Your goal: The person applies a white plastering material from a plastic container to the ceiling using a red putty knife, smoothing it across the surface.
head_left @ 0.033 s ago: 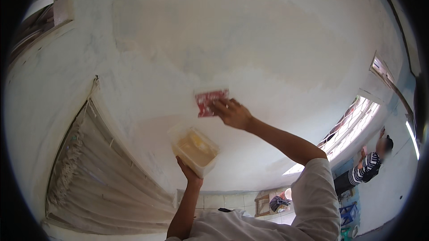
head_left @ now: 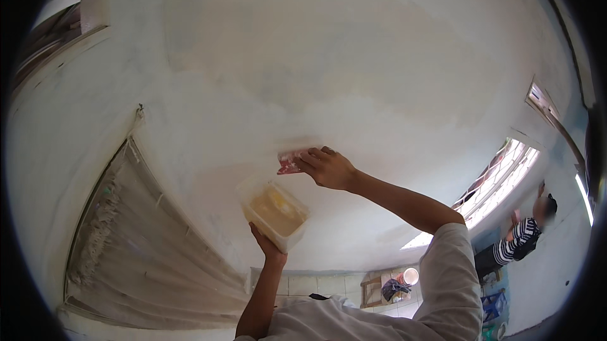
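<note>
tilted flatter now, red sponge-like pad (head_left: 289,161) in right hand (head_left: 329,167) fingers; left hand (head_left: 269,244) cups tub (head_left: 275,211).

Red scraper (head_left: 289,161); translucent tub (head_left: 275,212), yellowish paste; pale wall (head_left: 316,56); striped shirt (head_left: 515,240).

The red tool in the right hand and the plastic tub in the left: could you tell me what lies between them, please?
Nothing: in the head view only bare pale ceiling shows between the red tool and the plastic tub.
</note>
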A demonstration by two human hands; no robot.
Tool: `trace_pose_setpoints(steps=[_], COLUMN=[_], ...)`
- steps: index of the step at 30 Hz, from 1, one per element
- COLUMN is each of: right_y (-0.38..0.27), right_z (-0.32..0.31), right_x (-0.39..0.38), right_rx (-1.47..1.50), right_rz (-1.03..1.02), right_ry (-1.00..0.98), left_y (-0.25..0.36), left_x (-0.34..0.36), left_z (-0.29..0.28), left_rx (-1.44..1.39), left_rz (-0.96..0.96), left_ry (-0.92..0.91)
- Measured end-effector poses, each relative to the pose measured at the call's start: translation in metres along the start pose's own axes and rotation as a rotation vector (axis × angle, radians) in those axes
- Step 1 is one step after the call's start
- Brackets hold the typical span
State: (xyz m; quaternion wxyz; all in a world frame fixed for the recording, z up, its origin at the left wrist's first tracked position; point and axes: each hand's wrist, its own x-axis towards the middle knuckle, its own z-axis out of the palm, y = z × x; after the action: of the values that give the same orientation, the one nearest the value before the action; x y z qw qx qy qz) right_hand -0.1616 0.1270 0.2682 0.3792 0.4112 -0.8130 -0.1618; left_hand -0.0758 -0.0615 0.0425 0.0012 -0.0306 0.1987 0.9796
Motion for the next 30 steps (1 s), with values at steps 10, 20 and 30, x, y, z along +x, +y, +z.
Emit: trace_pose_setpoints(steps=[10,20,30], right_y=[0.151,-0.001,0.045], right_z=[-0.148,0.048,-0.047], right_x=[0.207,0.051,0.177], right_rx=[-0.225,-0.157,0.145], right_rz=[0.141,-0.115,-0.039], right_ry=[0.532,0.025,0.168], left_y=[0.006,0.02,0.045], left_x=[-0.006,-0.014,-0.026], left_z=[-0.005,-0.025,-0.034], left_rx=[-0.036,-0.066,-0.078], left_rz=[0.007,0.039,0.106], left_ry=[0.032,0.029,0.088])
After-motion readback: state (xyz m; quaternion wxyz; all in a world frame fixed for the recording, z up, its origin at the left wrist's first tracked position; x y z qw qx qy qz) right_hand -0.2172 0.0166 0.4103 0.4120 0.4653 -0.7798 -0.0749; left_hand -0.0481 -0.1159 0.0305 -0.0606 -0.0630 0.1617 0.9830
